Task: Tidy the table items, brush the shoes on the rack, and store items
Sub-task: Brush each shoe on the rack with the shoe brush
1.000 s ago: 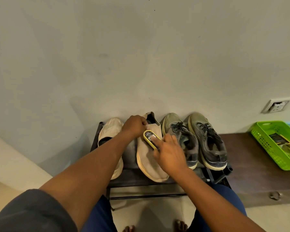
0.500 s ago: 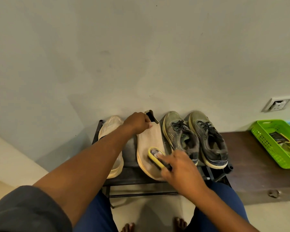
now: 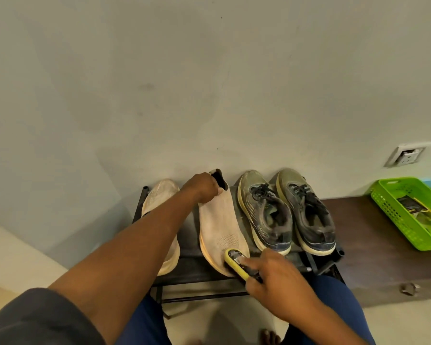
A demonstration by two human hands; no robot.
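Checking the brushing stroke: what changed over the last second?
The right hand drew the yellow brush down the beige shoe from near its collar to the toe. The left hand kept its grip on the collar; the grey sneakers stayed put.

Four shoes [image 3: 219, 227] sit on the rack [image 3: 199, 270]; basket [image 3: 408, 212] lies right.

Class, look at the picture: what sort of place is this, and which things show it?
Probably a home entryway or hall: a shoe rack with shoes stands against a plain wall, beside a low wooden bench.
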